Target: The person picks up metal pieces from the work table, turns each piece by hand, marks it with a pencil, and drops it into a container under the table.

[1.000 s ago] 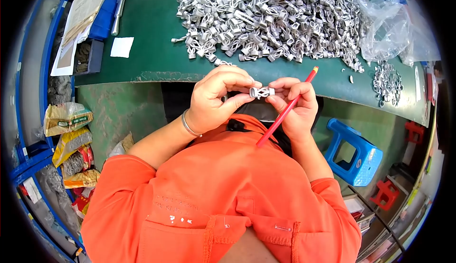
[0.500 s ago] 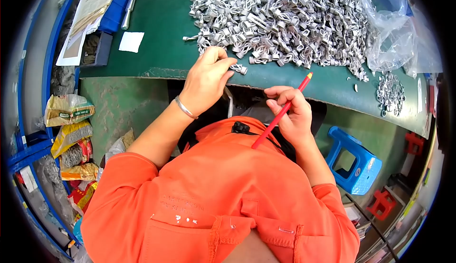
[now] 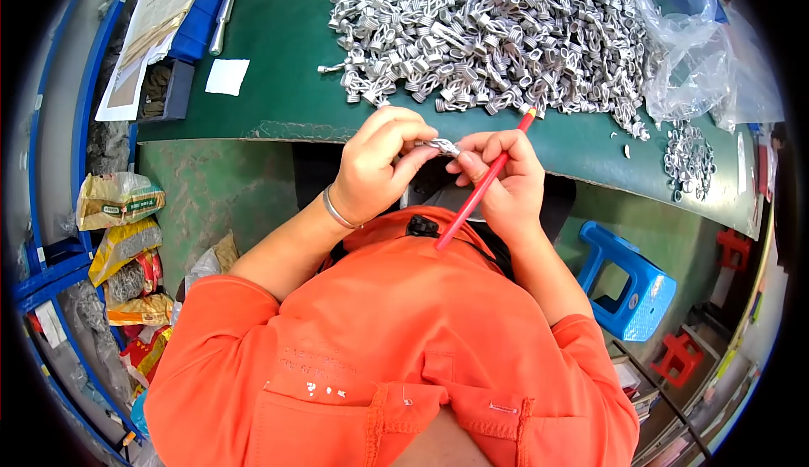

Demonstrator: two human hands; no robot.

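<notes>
A small silvery metal piece with a looped end and a ribbed collar is pinched between the fingertips of my left hand, just off the table's front edge. My right hand is closed round a red pencil, which slants with its yellowish tip up toward the table. The right fingertips also meet the near end of the metal piece. Beyond both hands lies a big heap of similar looped metal pieces; my fingers partly hide the held one.
The green table bears a white paper scrap, clear plastic bags and a small pile of metal rings. A blue stool stands right, a blue shelf rack with sacks left.
My left hand has lifted the metal piece from the table edge and moved right and toward me. My right hand has come left with the pencil to touch it.
</notes>
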